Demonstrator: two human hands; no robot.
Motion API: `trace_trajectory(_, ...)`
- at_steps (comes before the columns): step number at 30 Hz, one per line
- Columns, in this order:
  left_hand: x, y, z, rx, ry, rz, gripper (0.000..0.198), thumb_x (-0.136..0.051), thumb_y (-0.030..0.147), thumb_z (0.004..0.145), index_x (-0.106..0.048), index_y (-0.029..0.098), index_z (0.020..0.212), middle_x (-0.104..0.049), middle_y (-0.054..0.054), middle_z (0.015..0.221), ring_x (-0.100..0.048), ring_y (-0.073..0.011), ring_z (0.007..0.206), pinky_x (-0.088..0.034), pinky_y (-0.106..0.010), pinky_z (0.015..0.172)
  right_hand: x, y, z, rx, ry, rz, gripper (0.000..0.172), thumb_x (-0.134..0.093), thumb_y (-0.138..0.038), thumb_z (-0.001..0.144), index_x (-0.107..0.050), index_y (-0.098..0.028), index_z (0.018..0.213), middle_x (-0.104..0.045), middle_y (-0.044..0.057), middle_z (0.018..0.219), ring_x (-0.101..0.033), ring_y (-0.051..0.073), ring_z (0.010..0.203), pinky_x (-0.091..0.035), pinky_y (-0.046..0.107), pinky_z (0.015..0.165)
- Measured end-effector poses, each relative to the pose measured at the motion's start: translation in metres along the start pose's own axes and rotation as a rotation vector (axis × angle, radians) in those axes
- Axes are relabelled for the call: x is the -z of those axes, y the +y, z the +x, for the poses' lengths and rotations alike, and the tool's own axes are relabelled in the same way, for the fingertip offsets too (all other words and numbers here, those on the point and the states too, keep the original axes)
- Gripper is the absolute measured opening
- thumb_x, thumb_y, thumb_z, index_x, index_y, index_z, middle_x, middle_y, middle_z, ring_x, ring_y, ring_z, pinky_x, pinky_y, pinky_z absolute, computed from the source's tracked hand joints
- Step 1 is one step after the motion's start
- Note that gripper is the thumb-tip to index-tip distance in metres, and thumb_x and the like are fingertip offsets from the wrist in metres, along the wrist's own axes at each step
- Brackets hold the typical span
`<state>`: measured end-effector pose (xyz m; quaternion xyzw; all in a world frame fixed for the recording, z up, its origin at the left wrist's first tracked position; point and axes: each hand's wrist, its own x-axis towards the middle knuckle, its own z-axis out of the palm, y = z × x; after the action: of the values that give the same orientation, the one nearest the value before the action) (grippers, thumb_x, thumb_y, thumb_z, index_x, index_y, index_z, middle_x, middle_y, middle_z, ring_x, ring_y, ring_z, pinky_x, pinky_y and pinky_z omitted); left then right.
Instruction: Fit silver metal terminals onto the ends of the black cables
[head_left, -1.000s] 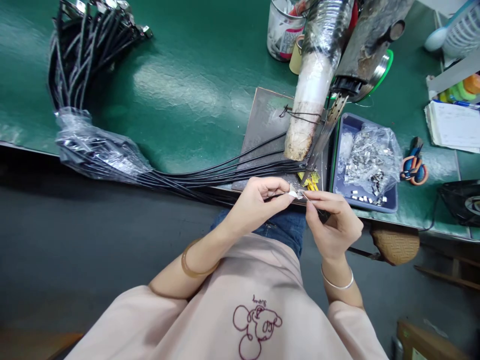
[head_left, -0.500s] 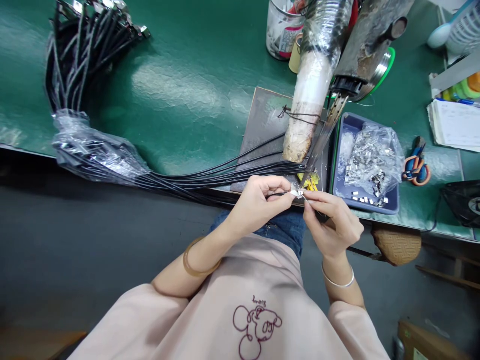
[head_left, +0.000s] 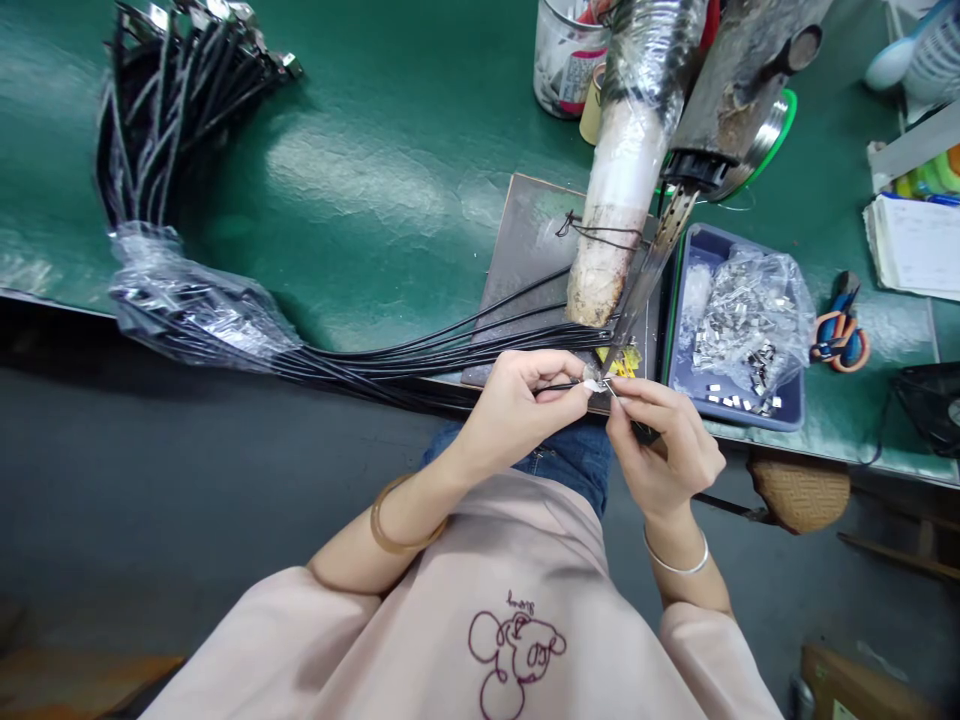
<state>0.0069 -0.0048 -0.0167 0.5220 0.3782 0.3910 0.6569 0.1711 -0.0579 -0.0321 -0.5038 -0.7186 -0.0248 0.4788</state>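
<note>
My left hand (head_left: 517, 405) pinches the end of a thin black cable (head_left: 420, 355) at the front edge of the green bench. My right hand (head_left: 660, 440) pinches a small silver metal piece (head_left: 606, 384) against that cable end, fingertips of both hands meeting. The cable belongs to a bundle of several black cables (head_left: 187, 300), partly wrapped in clear plastic, which runs left and up to connector ends (head_left: 217, 30) at the top left. Right behind my fingers stands a taped, wrapped tool (head_left: 622, 190) on a dark plate (head_left: 525, 260).
A blue tray (head_left: 679, 340) with a plastic bag of small metal clips (head_left: 750, 320) sits right of my hands. Orange-handled pliers (head_left: 840, 335), papers (head_left: 915, 250), a clear jar (head_left: 562, 50) and a solder spool (head_left: 772, 125) lie further back and right.
Both hands have stayed together at the cable end, shifting slightly upward; my fingers have adjusted the small metal piece. The cable bundle has not moved.
</note>
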Motion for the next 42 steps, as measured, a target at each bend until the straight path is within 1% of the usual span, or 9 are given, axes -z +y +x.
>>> trace_trajectory(3, -0.0015, 0.0021, 0.0014, -0.014, 0.009, 0.0, 0.013, -0.063, 0.016, 0.083, -0.062, 0.012, 0.071, -0.036, 0.007, 0.056, -0.022, -0.0047, 0.051, -0.015, -0.021, 0.046, -0.0005, -0.0005, 0.0015, -0.025, -0.001, 0.006, 0.022, -0.073, -0.004, 0.084, -0.065, -0.023, 0.094, -0.079, 0.003, 0.099, -0.077, 0.016, 0.086, -0.064, 0.028, 0.076)
trace_trajectory(7, -0.0021, 0.0031, 0.002, -0.023, 0.011, 0.01, 0.014, -0.063, 0.016, 0.082, -0.061, 0.013, 0.069, -0.034, 0.008, 0.056, -0.021, -0.0047, 0.05, -0.014, -0.021, 0.045, -0.0004, -0.0006, 0.0029, -0.037, -0.006, 0.018, 0.022, -0.073, -0.004, 0.084, -0.066, -0.022, 0.094, -0.079, 0.003, 0.1, -0.077, 0.016, 0.087, -0.064, 0.028, 0.078)
trace_trajectory(14, -0.0018, 0.0044, 0.0009, 0.013, 0.031, 0.039, 0.012, -0.064, 0.018, 0.08, -0.059, 0.014, 0.069, -0.031, 0.008, 0.054, -0.021, -0.005, 0.05, -0.016, -0.021, 0.046, 0.0002, -0.0009, 0.005, -0.038, -0.005, 0.033, 0.023, -0.073, -0.005, 0.084, -0.066, -0.023, 0.095, -0.078, 0.003, 0.101, -0.077, 0.017, 0.088, -0.065, 0.03, 0.079)
trace_trajectory(20, -0.0015, 0.0053, 0.0011, 0.027, 0.033, 0.031, 0.01, -0.065, 0.019, 0.079, -0.061, 0.014, 0.071, -0.032, 0.008, 0.055, -0.022, -0.0053, 0.05, -0.017, -0.021, 0.047, 0.0028, -0.0031, 0.0066, -0.04, -0.036, 0.009, 0.022, -0.072, -0.006, 0.086, -0.067, -0.024, 0.096, -0.078, 0.003, 0.102, -0.077, 0.017, 0.088, -0.066, 0.032, 0.08)
trace_trajectory(26, -0.0021, 0.0059, 0.0018, 0.023, 0.029, 0.018, 0.013, -0.065, 0.019, 0.079, -0.061, 0.013, 0.069, -0.037, 0.007, 0.057, -0.024, -0.0048, 0.05, -0.016, -0.021, 0.046, 0.0021, -0.0038, 0.0055, -0.037, -0.013, 0.026, 0.022, -0.072, -0.005, 0.084, -0.063, -0.023, 0.092, -0.078, 0.004, 0.103, -0.076, 0.017, 0.086, -0.065, 0.03, 0.075)
trace_trajectory(31, -0.0018, 0.0056, 0.0031, 0.036, 0.023, 0.011, 0.008, -0.066, 0.017, 0.077, -0.064, 0.013, 0.071, -0.038, 0.007, 0.056, -0.024, -0.0048, 0.051, -0.018, -0.021, 0.046, 0.0008, -0.0024, 0.0038, -0.047, -0.018, 0.04, 0.021, -0.071, -0.005, 0.084, -0.062, -0.023, 0.091, -0.078, 0.004, 0.101, -0.076, 0.017, 0.086, -0.064, 0.029, 0.075)
trace_trajectory(39, -0.0018, 0.0056, -0.0003, 0.018, 0.027, 0.014, 0.012, -0.065, 0.019, 0.08, -0.062, 0.013, 0.07, -0.037, 0.006, 0.058, -0.024, -0.0053, 0.051, -0.018, -0.021, 0.046, 0.0016, -0.0031, 0.0067, -0.044, -0.026, 0.026, 0.023, -0.072, -0.004, 0.084, -0.066, -0.023, 0.095, -0.078, 0.003, 0.101, -0.077, 0.017, 0.089, -0.065, 0.031, 0.08)
trace_trajectory(42, -0.0015, 0.0056, 0.0, 0.027, 0.032, 0.023, 0.014, -0.065, 0.02, 0.08, -0.06, 0.013, 0.068, -0.037, 0.006, 0.057, -0.025, -0.0055, 0.052, -0.018, -0.021, 0.046, 0.0033, -0.0053, 0.0076, -0.051, -0.039, 0.003, 0.023, -0.072, -0.005, 0.085, -0.067, -0.025, 0.096, -0.078, 0.003, 0.101, -0.076, 0.017, 0.088, -0.066, 0.031, 0.08)
